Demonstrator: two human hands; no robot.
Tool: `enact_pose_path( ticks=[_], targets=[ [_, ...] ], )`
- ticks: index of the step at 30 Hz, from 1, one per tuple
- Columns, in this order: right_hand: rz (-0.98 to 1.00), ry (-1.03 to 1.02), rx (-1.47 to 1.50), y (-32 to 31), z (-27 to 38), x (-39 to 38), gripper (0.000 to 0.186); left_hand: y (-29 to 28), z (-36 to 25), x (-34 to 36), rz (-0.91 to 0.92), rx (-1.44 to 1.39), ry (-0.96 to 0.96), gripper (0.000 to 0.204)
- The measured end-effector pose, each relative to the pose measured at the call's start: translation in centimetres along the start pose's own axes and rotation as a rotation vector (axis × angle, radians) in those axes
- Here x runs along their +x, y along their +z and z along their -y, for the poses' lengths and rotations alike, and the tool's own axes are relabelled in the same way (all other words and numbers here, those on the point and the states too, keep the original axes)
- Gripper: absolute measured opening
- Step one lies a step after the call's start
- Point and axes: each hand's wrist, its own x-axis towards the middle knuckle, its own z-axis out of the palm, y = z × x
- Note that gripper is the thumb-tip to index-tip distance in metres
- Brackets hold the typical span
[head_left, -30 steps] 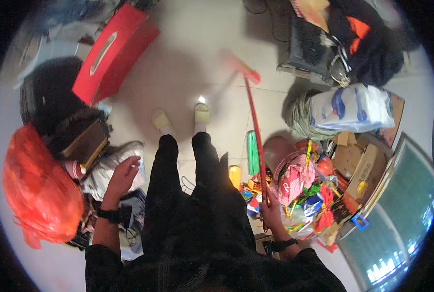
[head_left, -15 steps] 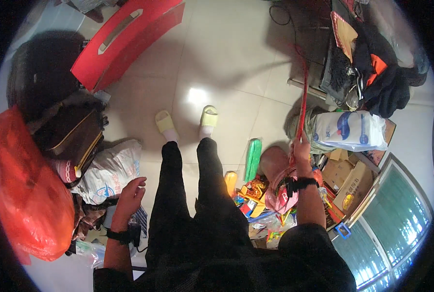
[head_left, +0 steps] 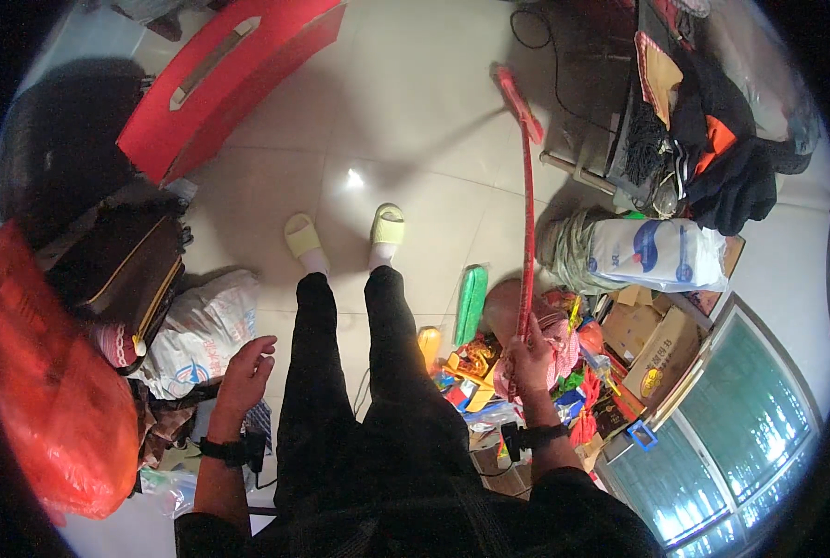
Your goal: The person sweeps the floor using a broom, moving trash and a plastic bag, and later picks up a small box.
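Right hand (head_left: 529,367) already closed round red long-handled tool (head_left: 528,223); head's (head_left: 517,100) contact with floor (head_left: 415,65) unclear. Left hand (head_left: 245,377) empty, fingers half-curled. Colourful clutter (head_left: 478,358) lies loose nearby.

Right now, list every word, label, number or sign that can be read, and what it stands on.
Printed wording isn't copied here, only where it stands:
White sack: blue emblem, reddish lettering too blurred to read.
White plastic-wrapped pack: blue shapes, lettering too small to read.
Cardboard box: dark characters, yellow oval mark.
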Motion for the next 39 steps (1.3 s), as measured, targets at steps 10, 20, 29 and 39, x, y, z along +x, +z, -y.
enact_pose_path(
  ticks=[10, 20, 29, 39],
  targets=[
    [-0.193, -0.222, -0.403, -0.6, -4.9, 5.2, 0.057, 0.4, 0.0, 1.5, 0.004, 0.063, -0.014, 0.035],
    [-0.354, -0.311, -0.259, 1.2, -3.3, 15.5, 0.042, 0.8, -1.8, 2.5, 0.036, 0.066, -0.015, 0.034],
    [-0.11, -0.029, 0.192, 1.2, 0.8, 14.7, 0.049, 1.1, -1.5, 2.2, 0.07, 0.125, 0.023, 0.033],
    [0.094, -0.05, -0.102, 1.6, -3.7, -3.1, 0.061, 0.8, -3.4, 1.5, 0.072, 0.127, 0.104, 0.033]
  ],
)
